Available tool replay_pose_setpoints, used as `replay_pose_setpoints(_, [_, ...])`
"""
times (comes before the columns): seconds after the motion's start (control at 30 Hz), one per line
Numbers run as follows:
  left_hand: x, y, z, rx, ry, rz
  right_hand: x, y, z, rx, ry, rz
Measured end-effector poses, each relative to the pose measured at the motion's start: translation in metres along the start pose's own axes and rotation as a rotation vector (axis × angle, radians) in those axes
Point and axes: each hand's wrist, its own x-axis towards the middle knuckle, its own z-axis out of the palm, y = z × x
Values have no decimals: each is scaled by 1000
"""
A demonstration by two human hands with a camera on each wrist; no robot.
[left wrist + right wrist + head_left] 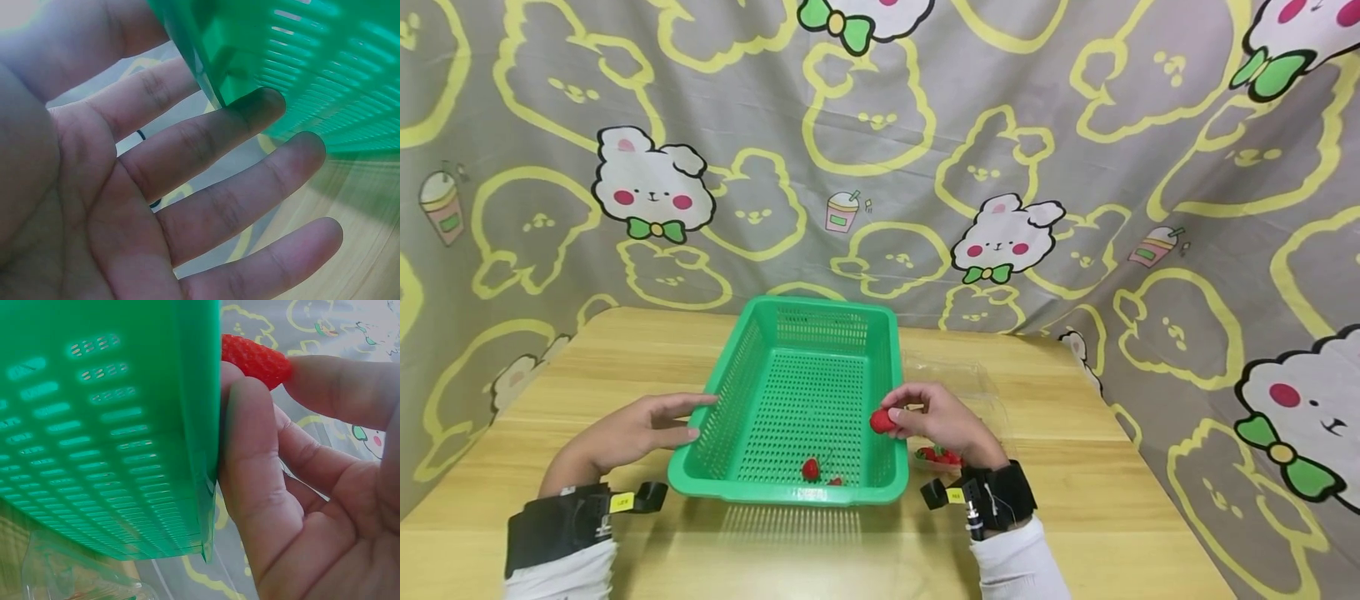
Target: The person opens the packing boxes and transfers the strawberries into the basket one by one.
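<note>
A green perforated plastic basket (808, 392) stands on the wooden table. At its left rim is my left hand (643, 429), its fingers nearly straight and touching the rim and outer wall; the left wrist view shows the fingers (237, 181) spread against the green side. My right hand (936, 417) pinches a red strawberry (882, 421) between thumb and fingers, just over the right rim. In the right wrist view that strawberry (253, 359) shows beside the rim, partly hidden by the fingers. On the basket floor near the front lies another strawberry (810, 469) and a smaller red piece (836, 482).
To the right of the basket, a clear plastic box (958, 379) stands partly behind my right hand, with several strawberries (938, 455) in it. A patterned cloth (760, 192) hangs behind and beside the wooden table (1097, 500).
</note>
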Motion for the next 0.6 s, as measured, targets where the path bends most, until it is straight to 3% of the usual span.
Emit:
replay_pose_setpoints(0.4, [1, 0, -1, 1, 0, 3, -1, -2, -3, -2, -17, 6])
replay_pose_setpoints(0.6, [1, 2, -1, -2, -4, 2, -2, 2, -8, -4, 18, 12])
